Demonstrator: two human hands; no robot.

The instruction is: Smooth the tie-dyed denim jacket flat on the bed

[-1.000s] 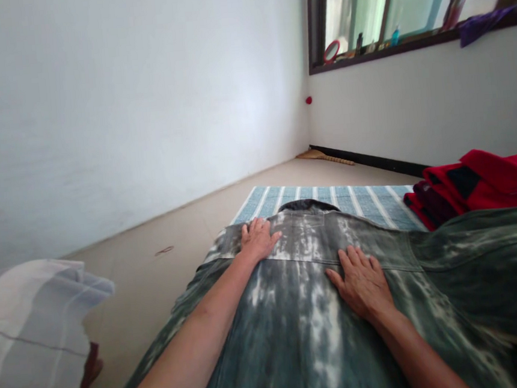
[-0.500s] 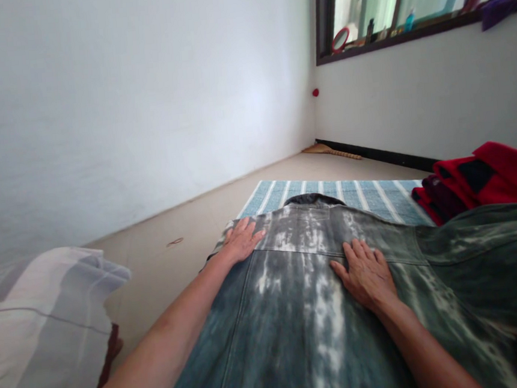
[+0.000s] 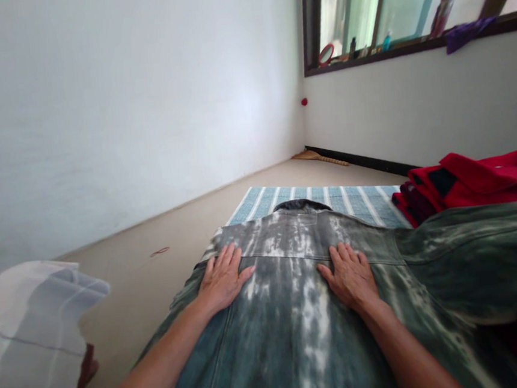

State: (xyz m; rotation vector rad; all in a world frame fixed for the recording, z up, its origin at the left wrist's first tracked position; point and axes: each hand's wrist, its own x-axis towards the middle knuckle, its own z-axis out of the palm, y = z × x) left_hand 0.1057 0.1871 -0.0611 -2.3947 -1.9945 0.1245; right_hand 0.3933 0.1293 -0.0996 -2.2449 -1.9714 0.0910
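**Denim shirt (image 3: 293, 330) spread back-up, both hands flat on it, neither grip closed.**

The left hand (image 3: 223, 280) and right hand (image 3: 348, 277) lie palm-down with fingers spread wide, just below the yoke seam (image 3: 286, 255), pinching nothing; pressing open like this seems meant to keep the cloth flat rather than lift it. The collar (image 3: 302, 204) sits just ahead of the hands, on a striped blue mat (image 3: 259, 203). A sleeve (image 3: 472, 254) runs off right of the right hand, in front of a red clothes pile (image 3: 479, 181). Left of the left hand, a white cloth (image 3: 34, 322) lies near the floor (image 3: 162, 226).
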